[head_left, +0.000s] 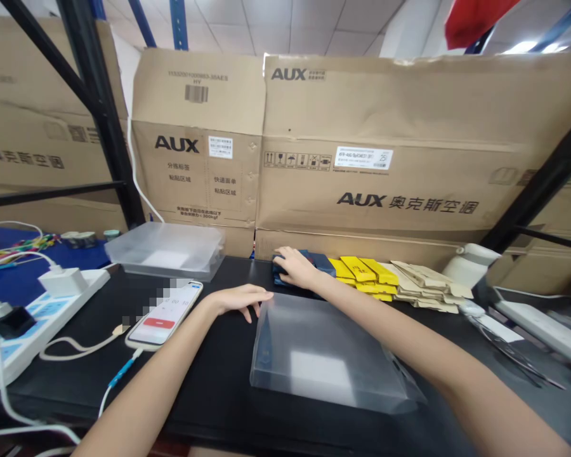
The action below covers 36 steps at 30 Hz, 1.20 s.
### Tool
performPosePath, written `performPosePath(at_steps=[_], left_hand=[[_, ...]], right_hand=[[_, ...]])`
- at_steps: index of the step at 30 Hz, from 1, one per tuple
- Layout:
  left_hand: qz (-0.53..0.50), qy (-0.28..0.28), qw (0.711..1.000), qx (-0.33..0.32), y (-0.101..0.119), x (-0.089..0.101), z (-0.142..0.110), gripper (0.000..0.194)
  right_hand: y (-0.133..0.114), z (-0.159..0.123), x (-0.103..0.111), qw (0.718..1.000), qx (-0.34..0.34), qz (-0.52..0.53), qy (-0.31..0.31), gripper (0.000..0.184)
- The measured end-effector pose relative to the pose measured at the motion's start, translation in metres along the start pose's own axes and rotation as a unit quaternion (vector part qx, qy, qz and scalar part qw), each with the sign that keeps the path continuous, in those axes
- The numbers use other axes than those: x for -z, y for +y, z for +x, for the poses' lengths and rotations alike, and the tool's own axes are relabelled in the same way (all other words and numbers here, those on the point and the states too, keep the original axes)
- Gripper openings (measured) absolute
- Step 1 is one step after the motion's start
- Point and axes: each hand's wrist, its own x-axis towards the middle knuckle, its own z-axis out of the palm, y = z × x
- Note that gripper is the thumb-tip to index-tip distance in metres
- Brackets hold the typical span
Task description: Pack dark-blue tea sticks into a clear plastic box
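- My left hand (242, 299), loosely bent, touched the clear case (314, 336).
- Behind it, my right hand (295, 266), fingers apart, met navy packets (322, 263).
- Beyond it, cardboard (304, 190) read "AUX".

Looks forward and down from the wearer's head, above the near edge of the table (209, 393). Faces the cardboard (299, 197) at the far edge, catching ceiling (309, 25) above it. Sits near, holding left hand (240, 299) and right hand (297, 268) together around mid-view.
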Motion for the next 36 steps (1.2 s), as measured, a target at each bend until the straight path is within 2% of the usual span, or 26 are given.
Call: performPosePath(at_steps=[7, 11, 14, 16, 19, 21, 23, 26, 27, 28, 30, 33, 36], left_hand=[[-0.012, 0.009, 1.0, 0.0, -0.003, 0.002, -0.001, 0.06], [-0.008, -0.001, 1.0, 0.006, -0.001, 0.002, -0.001, 0.06], [-0.005, 0.001, 1.0, 0.009, 0.001, 0.001, -0.002, 0.061], [0.002, 0.004, 1.0, 0.009, 0.002, 0.0, -0.002, 0.061], [0.012, 0.009, 1.0, 0.006, 0.002, 0.0, -0.002, 0.06], [0.015, 0.023, 1.0, 0.0, 0.002, 0.001, -0.002, 0.059], [0.017, 0.047, 0.999, -0.007, 0.001, 0.002, -0.001, 0.055], [0.022, 0.075, 0.997, -0.011, 0.0, 0.002, -0.001, 0.052], [0.025, 0.081, 0.996, -0.011, 0.0, 0.001, -0.001, 0.052], [0.028, 0.084, 0.996, -0.011, 0.0, 0.0, -0.001, 0.052], [0.032, 0.092, 0.995, -0.01, 0.001, -0.001, 0.0, 0.053], [0.035, 0.101, 0.994, -0.006, 0.001, -0.003, 0.001, 0.055], [0.035, 0.107, 0.994, -0.002, 0.003, -0.004, 0.001, 0.055]], right_hand=[[-0.005, 0.014, 0.007, 0.998, -0.055, -0.022, -0.014, 0.016], [-0.006, 0.015, 0.014, 0.997, -0.075, -0.01, -0.002, 0.015], [-0.008, 0.0, 0.03, 0.996, -0.083, 0.014, 0.036, 0.026], [-0.009, -0.023, 0.044, 0.992, -0.095, 0.038, 0.075, 0.036], [-0.005, -0.069, 0.061, 0.959, -0.116, 0.164, 0.199, 0.035], [0.0, -0.103, 0.062, 0.931, -0.205, 0.163, 0.256, 0.035], [0.005, -0.134, 0.055, 0.896, -0.271, 0.169, 0.308, 0.034], [0.008, -0.166, 0.035, 0.832, -0.323, 0.209, 0.4, 0.033], [0.007, -0.173, 0.031, 0.821, -0.33, 0.211, 0.416, 0.033], [0.005, -0.178, 0.028, 0.819, -0.329, 0.207, 0.423, 0.031], [-0.002, -0.182, 0.028, 0.84, -0.294, 0.196, 0.411, 0.029], [-0.014, -0.179, 0.04, 0.887, -0.188, 0.195, 0.375, 0.032], [-0.023, -0.176, 0.051, 0.907, -0.112, 0.202, 0.353, 0.04]])
